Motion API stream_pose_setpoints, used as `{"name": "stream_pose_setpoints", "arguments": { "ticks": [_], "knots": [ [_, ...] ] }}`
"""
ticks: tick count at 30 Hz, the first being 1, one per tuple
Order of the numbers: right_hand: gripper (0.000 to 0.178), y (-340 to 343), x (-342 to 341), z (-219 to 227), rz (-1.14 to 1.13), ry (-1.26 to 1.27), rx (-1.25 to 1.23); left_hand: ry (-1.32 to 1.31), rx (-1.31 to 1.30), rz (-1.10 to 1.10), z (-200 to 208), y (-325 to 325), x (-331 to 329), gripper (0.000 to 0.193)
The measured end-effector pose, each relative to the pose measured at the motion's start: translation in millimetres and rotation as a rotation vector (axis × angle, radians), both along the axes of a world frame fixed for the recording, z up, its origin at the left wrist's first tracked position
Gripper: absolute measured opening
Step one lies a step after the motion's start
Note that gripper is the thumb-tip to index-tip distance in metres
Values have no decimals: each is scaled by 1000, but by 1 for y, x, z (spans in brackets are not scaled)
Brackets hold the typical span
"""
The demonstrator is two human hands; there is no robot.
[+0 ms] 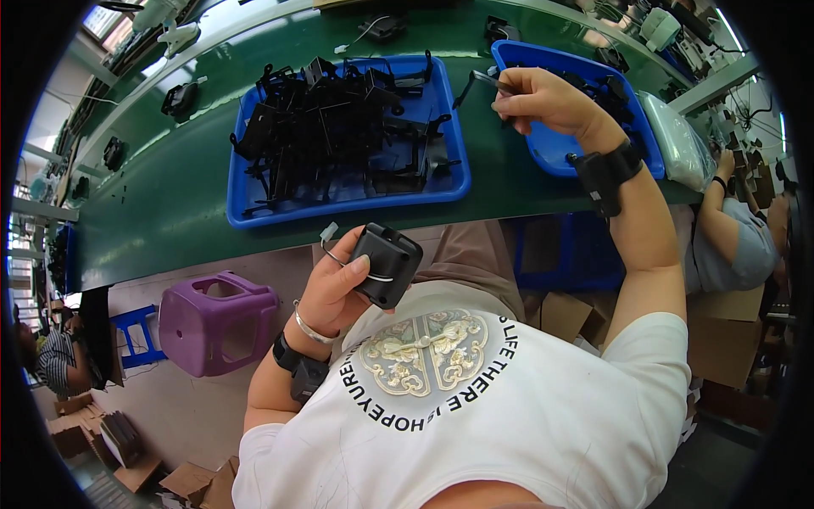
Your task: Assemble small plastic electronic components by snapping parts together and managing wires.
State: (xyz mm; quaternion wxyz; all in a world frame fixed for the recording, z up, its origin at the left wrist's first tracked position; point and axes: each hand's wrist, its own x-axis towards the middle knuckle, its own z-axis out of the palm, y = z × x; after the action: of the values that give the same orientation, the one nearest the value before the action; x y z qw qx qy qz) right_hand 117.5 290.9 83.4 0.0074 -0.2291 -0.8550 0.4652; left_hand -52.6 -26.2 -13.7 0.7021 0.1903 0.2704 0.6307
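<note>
My left hand (329,293) is wrapped round a black, squarish plastic unit (388,265), held in front of my shirt below the table's edge. A thin cable runs across the unit and ends in a small pale connector (329,231) above my fingers. Out to the right, my right hand (549,102) pinches a thin black bracket (476,78) that points left. It hovers over the near-left part of a blue tray (555,161) holding black parts. Left of it, a larger blue tray (352,209) carries a tangled heap of black plastic brackets (326,127).
Several black cabled units, one a unit (180,100) at the left, lie along the green table (153,182). A clear plastic bag (674,140) rests beside the right tray. A purple stool (212,327) stands below left. Another person (733,229) sits at the right.
</note>
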Motion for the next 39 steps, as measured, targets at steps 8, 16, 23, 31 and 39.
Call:
{"name": "stream_pose_setpoints", "arguments": {
  "ticks": [8, 16, 23, 31, 39],
  "knots": [
    [32, -135, -2, -39, -101, 575, -1099, 75, 46, 336, 11, 22, 0, 40],
    [29, -172, -22, -70, -228, 565, -1127, 213, 88, 423, 6, 31, 3, 43],
    [27, -165, -17, -89, -217, 536, -1045, 307, 113, 436, -5, 33, 4, 49],
    [30, -163, -14, -95, -140, 451, -894, 408, 159, 428, -2, 35, 1, 52],
    [32, -162, -23, -102, -139, 563, -839, 231, 259, 429, -9, 40, -1, 68]
  ]
}}
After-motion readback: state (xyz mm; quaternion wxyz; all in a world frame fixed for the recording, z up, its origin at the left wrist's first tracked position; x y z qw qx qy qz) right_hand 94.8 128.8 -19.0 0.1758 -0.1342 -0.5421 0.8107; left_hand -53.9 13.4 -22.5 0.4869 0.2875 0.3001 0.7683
